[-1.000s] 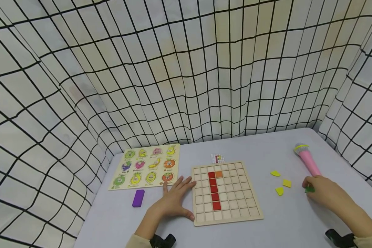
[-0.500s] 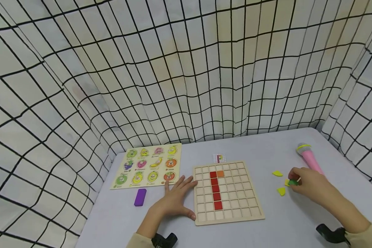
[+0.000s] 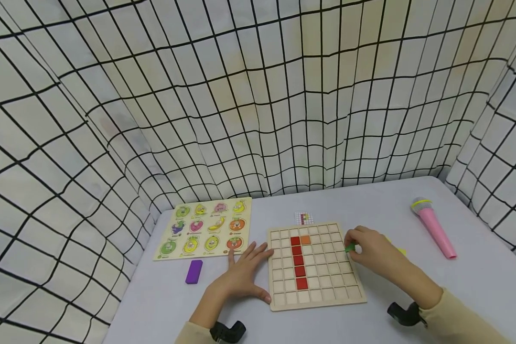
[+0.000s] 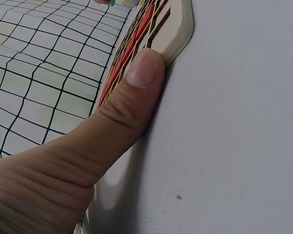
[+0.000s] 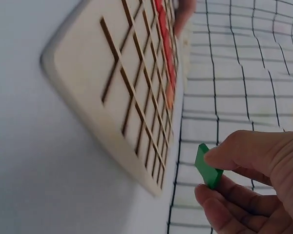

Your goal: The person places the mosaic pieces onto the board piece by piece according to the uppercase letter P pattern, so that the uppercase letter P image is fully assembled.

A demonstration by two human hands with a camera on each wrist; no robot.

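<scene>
My right hand (image 3: 371, 248) pinches a small flat green tile (image 5: 208, 166) between thumb and fingers, close to the right edge of the wooden grid board (image 3: 333, 270). Against the board's left edge rests my left hand (image 3: 246, 277), its fingers spread and its thumb (image 4: 144, 73) touching the corner. A column of red square tiles (image 3: 298, 260) fills cells left of the board's middle. One orange tile (image 3: 305, 240) lies right of the topmost red one. Behind my right hand, a yellow piece (image 3: 402, 251) shows only in part.
A small printed grid card (image 3: 304, 218) lies behind the board. To the left are a fruit picture board (image 3: 206, 229) and a purple block (image 3: 194, 272). A pink toy microphone (image 3: 436, 229) lies at the right. Black netting over white cloth (image 3: 284, 119) walls the table.
My right hand has carried the green tile leftward from beside the microphone, past the yellow pieces, to the board's right edge. My left hand has stayed at the board.
</scene>
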